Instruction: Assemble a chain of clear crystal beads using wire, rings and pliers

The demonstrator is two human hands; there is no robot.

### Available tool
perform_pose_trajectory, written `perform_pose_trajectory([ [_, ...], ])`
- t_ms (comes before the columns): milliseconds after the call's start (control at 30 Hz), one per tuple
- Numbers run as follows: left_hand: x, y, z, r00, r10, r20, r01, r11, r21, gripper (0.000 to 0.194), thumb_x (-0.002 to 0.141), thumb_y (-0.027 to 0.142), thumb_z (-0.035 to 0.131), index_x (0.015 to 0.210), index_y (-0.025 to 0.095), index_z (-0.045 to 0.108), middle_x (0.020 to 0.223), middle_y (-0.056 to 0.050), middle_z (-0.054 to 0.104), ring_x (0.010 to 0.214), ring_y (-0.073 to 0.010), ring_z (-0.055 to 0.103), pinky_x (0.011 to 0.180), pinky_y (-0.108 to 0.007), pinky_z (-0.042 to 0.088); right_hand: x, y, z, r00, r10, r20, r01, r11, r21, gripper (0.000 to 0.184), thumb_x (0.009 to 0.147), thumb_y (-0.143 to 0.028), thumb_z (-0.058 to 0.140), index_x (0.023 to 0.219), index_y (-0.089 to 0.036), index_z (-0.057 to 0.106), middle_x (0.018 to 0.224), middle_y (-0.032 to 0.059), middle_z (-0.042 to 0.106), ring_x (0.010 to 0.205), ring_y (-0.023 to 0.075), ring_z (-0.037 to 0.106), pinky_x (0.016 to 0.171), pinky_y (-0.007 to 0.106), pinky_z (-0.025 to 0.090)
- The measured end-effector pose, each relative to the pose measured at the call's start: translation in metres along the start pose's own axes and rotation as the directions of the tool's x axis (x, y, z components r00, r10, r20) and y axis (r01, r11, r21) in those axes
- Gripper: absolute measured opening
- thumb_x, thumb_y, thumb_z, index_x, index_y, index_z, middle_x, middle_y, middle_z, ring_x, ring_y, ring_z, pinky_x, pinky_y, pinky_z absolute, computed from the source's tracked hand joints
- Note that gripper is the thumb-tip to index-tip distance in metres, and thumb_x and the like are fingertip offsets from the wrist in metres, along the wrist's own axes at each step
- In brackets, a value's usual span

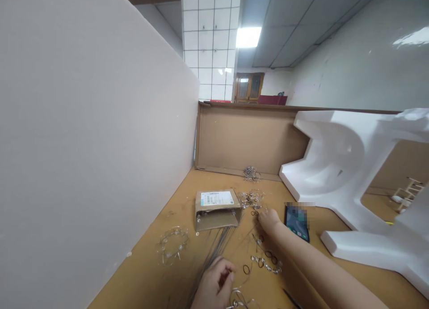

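My right hand (pixel 268 219) reaches forward across the brown table (pixel 144 264), its fingers closed in a pinch at a small dark ring beside a pile of wire rings (pixel 251 198). My left hand (pixel 214 284) sits near the front edge, fingers curled around a bundle of thin grey wires (pixel 217 246) that run up to a small cardboard box (pixel 216 209). A finished wire loop with beads (pixel 172 244) lies to the left. More beaded rings (pixel 266 262) lie between my two arms.
A tall white board (pixel 83 134) walls off the left side. A cardboard panel (pixel 248 137) stands at the back with another wire pile (pixel 252 173) before it. A white foam block (pixel 351 184) fills the right, a phone (pixel 296 223) beside it.
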State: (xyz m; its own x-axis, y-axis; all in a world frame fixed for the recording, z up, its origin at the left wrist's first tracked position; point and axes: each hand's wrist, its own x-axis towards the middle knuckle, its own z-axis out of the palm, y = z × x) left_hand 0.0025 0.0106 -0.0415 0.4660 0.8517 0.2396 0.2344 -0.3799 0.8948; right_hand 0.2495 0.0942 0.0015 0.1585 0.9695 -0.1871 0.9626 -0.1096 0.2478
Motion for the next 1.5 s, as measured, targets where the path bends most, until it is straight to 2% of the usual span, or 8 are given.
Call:
perform_pose_trajectory([
  [367,-0.001,0.004,0.0,0.999,0.026,0.035,-0.027,0.999,0.04,0.017,0.081,0.022,0.042,0.074,0.017,0.057,0.072,-0.002,0.051,0.066,-0.0134,0.05,0.062,-0.022,0.038,-0.02,0.013,-0.022,0.999,-0.029,-0.036,0.036,0.974,0.224,0.032,0.086,-0.031,0.054,0.115,-0.017,0.053,0.116,0.008,0.056,0.095,0.0206,0.058,0.078,0.041,0.049],
  [600,-0.003,0.009,0.001,0.998,0.048,0.047,-0.048,0.999,-0.011,0.015,0.08,0.025,0.045,0.075,0.018,0.058,0.072,-0.002,0.053,0.066,-0.0134,0.05,0.062,-0.022,0.039,-0.045,0.032,-0.038,0.997,-0.066,-0.05,0.082,0.776,0.626,0.032,0.086,-0.031,0.054,0.115,-0.017,0.053,0.115,0.0072,0.057,0.093,0.0201,0.059,0.077,0.041,0.05],
  [833,0.004,0.003,0.008,0.976,-0.188,0.113,0.219,0.874,-0.435,0.036,0.068,0.048,0.06,0.085,0.017,0.055,0.077,-0.001,0.058,0.055,-0.0099,0.052,0.051,-0.022,0.038,-0.085,-0.024,-0.019,0.98,-0.199,-0.028,0.131,0.528,0.839,0.031,0.086,-0.031,0.053,0.114,-0.017,0.053,0.112,0.0069,0.058,0.09,0.019,0.06,0.075,0.04,0.05],
  [1000,0.007,0.009,0.008,0.949,-0.257,0.183,0.316,0.788,-0.529,0.051,0.049,0.056,0.072,0.071,0.017,0.049,0.061,0.001,0.058,0.043,-0.0082,0.048,0.043,-0.021,0.036,-0.109,-0.074,-0.002,0.954,-0.295,-0.045,0.189,0.482,0.855,0.027,0.086,-0.032,0.054,0.107,-0.015,0.057,0.105,0.0053,0.061,0.086,0.0181,0.061,0.073,0.038,0.051],
  [1167,0.004,0.009,0.01,0.925,-0.292,0.245,0.379,0.773,-0.508,0.055,0.047,0.062,0.07,0.066,0.017,0.045,0.055,0.002,0.059,0.041,-0.0084,0.051,0.042,-0.02,0.036,-0.117,-0.08,0.004,0.95,-0.301,-0.078,0.226,0.498,0.837,0.02,0.086,-0.031,0.054,0.096,-0.014,0.06,0.092,0.0027,0.064,0.079,0.0155,0.062,0.071,0.036,0.051],
  [1333,0.0,0.004,0.01,0.933,-0.268,0.24,0.35,0.835,-0.424,0.054,0.058,0.067,0.06,0.07,0.015,0.05,0.051,0.003,0.056,0.035,-0.0056,0.044,0.039,-0.018,0.031,-0.106,-0.052,-0.002,0.985,-0.134,-0.11,0.169,0.592,0.788,0.023,0.086,-0.032,0.054,0.101,-0.015,0.059,0.098,0.0039,0.063,0.082,0.0164,0.062,0.071,0.036,0.051],
  [1433,-0.001,0.002,0.01,0.928,-0.281,0.243,0.36,0.841,-0.404,0.054,0.06,0.067,0.059,0.074,0.015,0.052,0.051,0.003,0.056,0.035,-0.0053,0.043,0.038,-0.018,0.029,-0.082,-0.009,-0.005,0.979,0.154,-0.131,-0.01,0.685,0.728,0.028,0.087,-0.032,0.053,0.111,-0.017,0.056,0.112,0.0061,0.059,0.092,0.0196,0.059,0.077,0.04,0.05],
  [1500,0.0,0.001,0.011,0.928,-0.282,0.243,0.36,0.844,-0.398,0.055,0.06,0.067,0.058,0.074,0.014,0.052,0.053,0.003,0.056,0.035,-0.0053,0.043,0.038,-0.018,0.029,-0.064,0.025,-0.002,0.914,0.384,-0.13,-0.204,0.714,0.67,0.031,0.087,-0.031,0.052,0.115,-0.019,0.053,0.118,0.0077,0.055,0.096,0.0202,0.058,0.08,0.042,0.048],
])
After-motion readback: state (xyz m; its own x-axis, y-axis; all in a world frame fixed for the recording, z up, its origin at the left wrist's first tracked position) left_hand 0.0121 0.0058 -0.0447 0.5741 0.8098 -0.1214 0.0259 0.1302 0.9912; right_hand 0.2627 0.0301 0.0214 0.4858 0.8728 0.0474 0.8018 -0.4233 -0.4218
